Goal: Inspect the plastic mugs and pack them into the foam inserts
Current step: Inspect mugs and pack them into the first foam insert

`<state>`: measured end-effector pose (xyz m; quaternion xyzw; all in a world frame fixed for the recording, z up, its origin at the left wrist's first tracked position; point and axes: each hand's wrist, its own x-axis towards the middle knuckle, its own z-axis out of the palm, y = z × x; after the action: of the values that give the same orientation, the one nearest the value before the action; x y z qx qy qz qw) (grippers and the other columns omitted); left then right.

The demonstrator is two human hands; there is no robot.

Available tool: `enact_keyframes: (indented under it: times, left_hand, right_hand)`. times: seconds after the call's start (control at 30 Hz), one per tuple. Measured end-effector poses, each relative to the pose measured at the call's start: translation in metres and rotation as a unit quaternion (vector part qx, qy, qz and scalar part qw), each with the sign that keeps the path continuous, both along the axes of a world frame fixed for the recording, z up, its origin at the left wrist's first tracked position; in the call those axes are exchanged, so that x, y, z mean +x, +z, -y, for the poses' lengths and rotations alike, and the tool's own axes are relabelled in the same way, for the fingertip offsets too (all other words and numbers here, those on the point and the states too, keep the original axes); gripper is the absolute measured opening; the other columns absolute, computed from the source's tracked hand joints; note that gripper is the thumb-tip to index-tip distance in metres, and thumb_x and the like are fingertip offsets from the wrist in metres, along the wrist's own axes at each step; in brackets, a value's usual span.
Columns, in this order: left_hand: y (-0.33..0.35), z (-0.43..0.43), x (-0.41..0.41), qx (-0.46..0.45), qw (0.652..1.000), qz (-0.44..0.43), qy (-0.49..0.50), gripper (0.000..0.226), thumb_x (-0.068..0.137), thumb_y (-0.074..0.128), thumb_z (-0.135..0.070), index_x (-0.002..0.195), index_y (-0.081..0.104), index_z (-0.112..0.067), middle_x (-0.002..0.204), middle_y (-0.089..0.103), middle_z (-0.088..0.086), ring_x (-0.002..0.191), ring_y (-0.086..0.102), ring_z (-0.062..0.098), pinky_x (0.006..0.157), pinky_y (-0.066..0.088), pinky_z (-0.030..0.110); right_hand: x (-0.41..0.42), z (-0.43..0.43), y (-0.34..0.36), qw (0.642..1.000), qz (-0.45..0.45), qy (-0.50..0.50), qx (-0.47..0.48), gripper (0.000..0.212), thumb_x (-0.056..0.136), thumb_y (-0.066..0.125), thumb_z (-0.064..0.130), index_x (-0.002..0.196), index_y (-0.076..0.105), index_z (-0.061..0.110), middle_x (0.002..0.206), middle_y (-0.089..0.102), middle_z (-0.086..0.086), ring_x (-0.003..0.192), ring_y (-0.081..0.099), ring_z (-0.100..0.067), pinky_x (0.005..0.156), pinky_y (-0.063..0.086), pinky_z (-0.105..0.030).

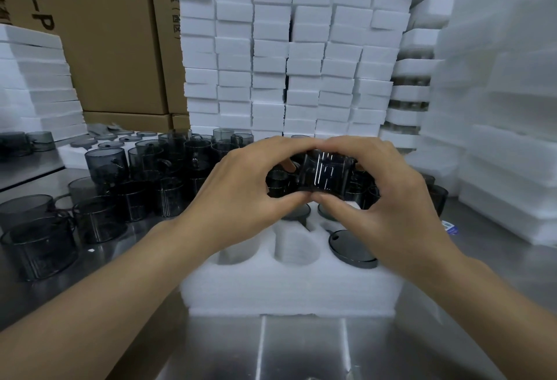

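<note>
Both hands grip together: left hand [250, 190] and right hand [385, 190] curl fingers and thumbs round one dark plastic mug [324, 173], raised over the far side of the single foam insert [286, 289]. Below and nearer lie three pockets, two empty and the right one holding a lid [351, 248]. Either hand is equally close. Well over a dozen loose mugs [144, 181] stand left, with foam blocks [271, 57] stacked beyond.

Steel table [301, 349], foam insert [289, 286], loose mugs [99, 223], foam stacks [286, 54]
</note>
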<state>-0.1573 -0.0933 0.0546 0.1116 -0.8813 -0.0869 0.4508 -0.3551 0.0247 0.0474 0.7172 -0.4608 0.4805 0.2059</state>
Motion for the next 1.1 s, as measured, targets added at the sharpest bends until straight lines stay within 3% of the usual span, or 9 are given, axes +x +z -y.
enact_keyframes:
  times: [0.17, 0.27, 0.37, 0.47, 0.57, 0.67, 0.77, 0.93, 1.1]
  left_hand:
    - [0.001, 0.002, 0.000, 0.085, 0.996, -0.020, -0.022, 0.061, 0.079, 0.084, -0.052, 0.137, 0.067, -0.045, 0.125, 0.071, -0.030, 0.115, 0.068, 0.003, 0.077, 0.046, 0.006]
    - [0.003, 0.003, 0.001, 0.143, 0.989, -0.021, -0.040, 0.059, 0.071, 0.093, -0.051, 0.126, 0.072, -0.047, 0.115, 0.075, -0.026, 0.111, 0.070, 0.004, 0.075, 0.047, 0.006]
    - [0.007, 0.002, 0.004, 0.202, 0.977, -0.001, -0.069, 0.050, 0.069, 0.096, -0.049, 0.115, 0.077, -0.044, 0.105, 0.079, -0.018, 0.094, 0.073, 0.006, 0.070, 0.049, 0.008]
    - [0.015, 0.002, 0.008, 0.270, 0.955, 0.034, -0.122, 0.042, 0.071, 0.096, -0.044, 0.109, 0.080, -0.037, 0.100, 0.081, -0.003, 0.079, 0.073, 0.010, 0.071, 0.053, 0.014]
    - [0.023, 0.008, 0.017, 0.308, 0.940, 0.058, -0.136, 0.042, 0.074, 0.092, -0.048, 0.109, 0.081, -0.028, 0.100, 0.081, 0.005, 0.084, 0.074, 0.014, 0.081, 0.058, 0.024]
    - [0.025, 0.012, 0.020, 0.344, 0.928, 0.051, -0.138, 0.039, 0.084, 0.077, -0.058, 0.103, 0.081, -0.024, 0.088, 0.077, -0.004, 0.073, 0.067, 0.008, 0.065, 0.047, 0.019]
    - [0.025, 0.017, 0.019, 0.412, 0.902, 0.028, -0.128, 0.060, 0.086, 0.060, -0.075, 0.092, 0.084, -0.021, 0.091, 0.079, 0.004, 0.070, 0.064, 0.013, 0.059, 0.041, 0.025]
    - [0.023, 0.022, 0.019, 0.408, 0.904, 0.037, -0.121, 0.074, 0.078, 0.066, -0.086, 0.090, 0.085, -0.015, 0.087, 0.080, 0.009, 0.071, 0.064, 0.015, 0.059, 0.044, 0.020]
    - [0.022, 0.018, 0.017, 0.411, 0.906, 0.019, -0.101, 0.062, 0.086, 0.063, -0.075, 0.087, 0.086, -0.017, 0.082, 0.079, 0.007, 0.069, 0.064, 0.014, 0.061, 0.043, 0.024]
  right_hand:
    - [0.002, -0.002, 0.001, 0.991, 0.116, 0.006, 0.071, 0.048, 0.092, 0.075, 0.049, 0.137, 0.058, 0.043, 0.133, 0.063, 0.020, 0.129, 0.060, -0.008, 0.101, 0.050, -0.024]
    - [0.003, -0.003, 0.003, 0.961, 0.212, 0.063, 0.164, 0.033, 0.095, 0.062, 0.060, 0.125, 0.064, 0.047, 0.114, 0.073, 0.014, 0.107, 0.072, -0.009, 0.082, 0.057, -0.020]
    - [0.006, -0.005, 0.004, 0.963, 0.200, 0.066, 0.170, 0.026, 0.101, 0.055, 0.058, 0.115, 0.068, 0.042, 0.097, 0.077, 0.007, 0.089, 0.074, -0.009, 0.073, 0.055, -0.025]
    - [0.009, -0.005, 0.003, 0.960, 0.192, 0.080, 0.186, 0.035, 0.099, 0.051, 0.065, 0.121, 0.068, 0.044, 0.101, 0.077, 0.006, 0.092, 0.073, -0.015, 0.079, 0.057, -0.034]
    - [0.011, -0.004, 0.003, 0.943, 0.214, 0.118, 0.224, 0.042, 0.095, 0.058, 0.064, 0.128, 0.068, 0.041, 0.109, 0.078, 0.004, 0.099, 0.076, -0.017, 0.074, 0.061, -0.030]
    - [0.013, -0.004, 0.003, 0.938, 0.210, 0.136, 0.240, 0.042, 0.094, 0.065, 0.059, 0.132, 0.067, 0.042, 0.117, 0.077, 0.004, 0.105, 0.075, -0.019, 0.083, 0.064, -0.040]
    - [0.015, -0.007, 0.002, 0.946, 0.162, 0.126, 0.252, 0.044, 0.095, 0.071, 0.053, 0.137, 0.062, 0.044, 0.121, 0.076, 0.008, 0.106, 0.075, -0.020, 0.090, 0.061, -0.047]
    - [0.017, -0.014, 0.007, 0.960, 0.093, 0.106, 0.243, 0.047, 0.093, 0.079, 0.038, 0.136, 0.062, 0.044, 0.127, 0.072, 0.021, 0.121, 0.068, -0.008, 0.093, 0.059, -0.042]
    - [0.020, -0.019, 0.009, 0.957, 0.045, 0.110, 0.263, 0.053, 0.084, 0.085, 0.026, 0.132, 0.064, 0.038, 0.129, 0.069, 0.013, 0.124, 0.065, -0.014, 0.093, 0.057, -0.034]
